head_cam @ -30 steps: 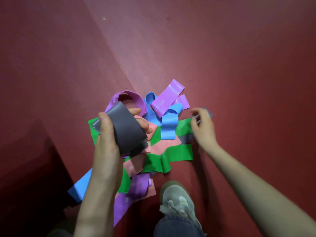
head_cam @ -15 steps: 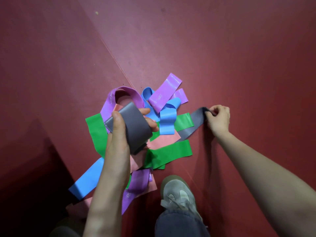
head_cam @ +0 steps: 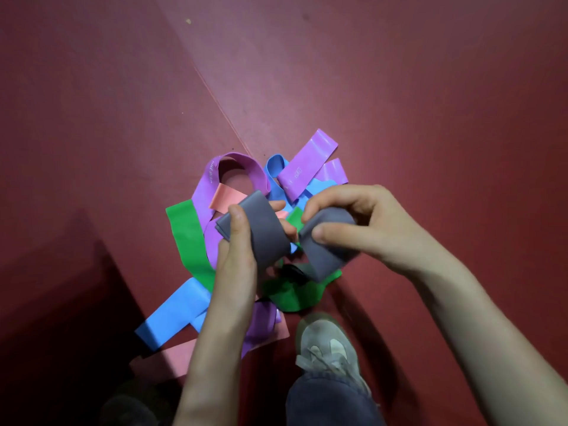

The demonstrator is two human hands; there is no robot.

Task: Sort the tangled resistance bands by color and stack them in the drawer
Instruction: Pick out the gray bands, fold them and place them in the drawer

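Observation:
A tangled pile of resistance bands lies on the red floor: purple (head_cam: 310,162), blue (head_cam: 175,315), green (head_cam: 189,241) and pink (head_cam: 227,196). My left hand (head_cam: 236,262) grips a folded grey band (head_cam: 262,229) above the pile. My right hand (head_cam: 362,222) holds a second grey band (head_cam: 325,250), folded over, right beside the first. The two grey bands are almost touching. No drawer is in view.
My grey shoe (head_cam: 329,345) and a trouser leg stand just below the pile. A seam in the red floor (head_cam: 430,87) runs diagonally from the top towards the bands. A dark shadow covers the lower left corner.
My right hand has pulled the second grey band out of the pile from the right and brought it in beside the grey band in my left hand.

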